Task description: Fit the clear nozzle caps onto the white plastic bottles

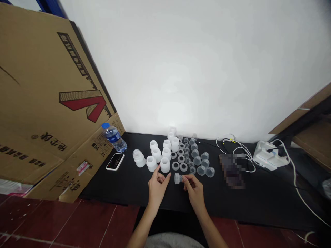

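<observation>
My right hand (193, 187) pinches the tip of a clear bottle nipple (181, 179), which lies sideways with a translucent screw ring (177, 178) around its base. To the left, my left hand (158, 184) has its thumb and index finger apart and holds nothing. Its index fingertip is close to a small white bottle (165, 165) in the front row; I cannot tell if they touch. Several more white bottles (156, 155) stand behind. Loose rings (183, 167), small clear nipples (192, 170) and clear domed caps (210, 172) lie in columns to the right.
A capped white bottle (139, 158) stands at the left, near a phone (115, 161) and a water bottle (113, 137). Large cardboard boxes (51, 103) border the black table (116, 187). At the right are a blurred dark object (232, 170), cables (249, 155) and a white device (267, 155).
</observation>
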Tool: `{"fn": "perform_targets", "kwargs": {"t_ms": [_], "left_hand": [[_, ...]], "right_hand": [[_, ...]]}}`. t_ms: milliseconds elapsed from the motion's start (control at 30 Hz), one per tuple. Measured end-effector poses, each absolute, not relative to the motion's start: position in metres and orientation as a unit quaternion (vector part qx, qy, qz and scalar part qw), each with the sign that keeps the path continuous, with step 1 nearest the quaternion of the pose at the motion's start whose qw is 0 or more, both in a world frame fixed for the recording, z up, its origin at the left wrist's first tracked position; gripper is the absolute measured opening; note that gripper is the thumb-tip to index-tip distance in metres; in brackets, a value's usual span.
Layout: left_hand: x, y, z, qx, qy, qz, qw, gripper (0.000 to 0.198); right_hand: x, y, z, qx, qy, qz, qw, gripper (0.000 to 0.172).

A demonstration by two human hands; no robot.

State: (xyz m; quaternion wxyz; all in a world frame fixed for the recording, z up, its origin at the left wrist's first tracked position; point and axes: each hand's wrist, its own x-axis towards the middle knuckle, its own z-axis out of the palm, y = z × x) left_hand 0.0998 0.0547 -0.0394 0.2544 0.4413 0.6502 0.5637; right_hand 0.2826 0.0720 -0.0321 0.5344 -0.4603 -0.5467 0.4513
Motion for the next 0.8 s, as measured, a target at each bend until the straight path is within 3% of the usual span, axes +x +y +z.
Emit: {"fn": "perform_targets", "kwargs": {"t_ms": [167, 333, 533, 800], "left_hand": [[0.099, 0.064, -0.043, 0.445, 0.667, 0.542, 0.249, 0.076], [0.097, 0.066, -0.041, 0.460, 0.671, 0.531, 0.237, 0.051], [0.098, 0.058, -0.037, 0.493, 0.645, 0.538, 0.226, 0.036], [0.102, 0.059, -0.027, 0.510, 0.652, 0.487, 0.279, 0.047]], "right_hand": [[0.283, 0.072, -0.035, -0.454, -0.553, 0.459, 0.527, 0.039], [0.284, 0.073, -0.037, -0.446, -0.555, 0.463, 0.528, 0.035], [0.286, 0.074, -0.038, -0.448, -0.533, 0.468, 0.545, 0.033], [0.286, 0.075, -0.040, -0.452, -0.521, 0.478, 0.544, 0.035]]}}
